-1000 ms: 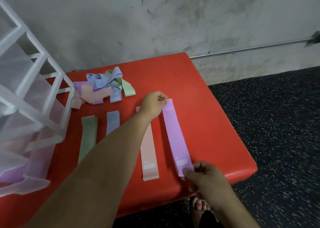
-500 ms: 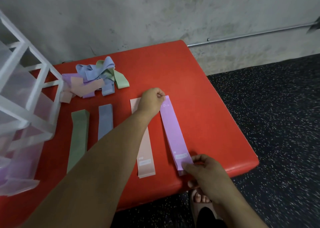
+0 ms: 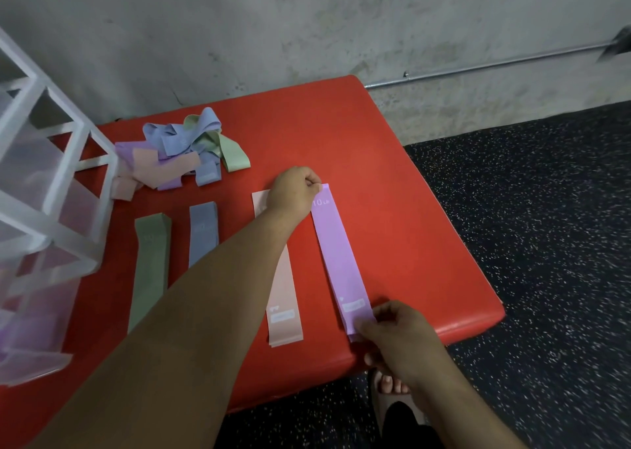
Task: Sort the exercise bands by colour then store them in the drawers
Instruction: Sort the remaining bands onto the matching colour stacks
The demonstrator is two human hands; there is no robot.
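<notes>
A purple band (image 3: 338, 257) lies stretched flat on the red padded bench (image 3: 409, 216). My left hand (image 3: 293, 194) pinches its far end and my right hand (image 3: 399, 336) pinches its near end at the bench's front edge. To its left lie a pink band (image 3: 283, 298), a blue band (image 3: 203, 233) partly under my left forearm, and a green band (image 3: 150, 264), each laid out straight. A tangled pile of mixed bands (image 3: 181, 151) sits at the back left of the bench.
A translucent plastic drawer unit (image 3: 44, 216) with a white frame stands on the bench's left side, some purple showing in a lower drawer. A grey wall with a metal pipe (image 3: 495, 62) runs behind. Dark speckled floor (image 3: 546, 243) lies to the right; a sandalled foot (image 3: 392, 390) shows below.
Both hands keep hold of the purple band's ends, which has settled flat beside the pink band. The view has shifted slightly; nothing else has moved.
</notes>
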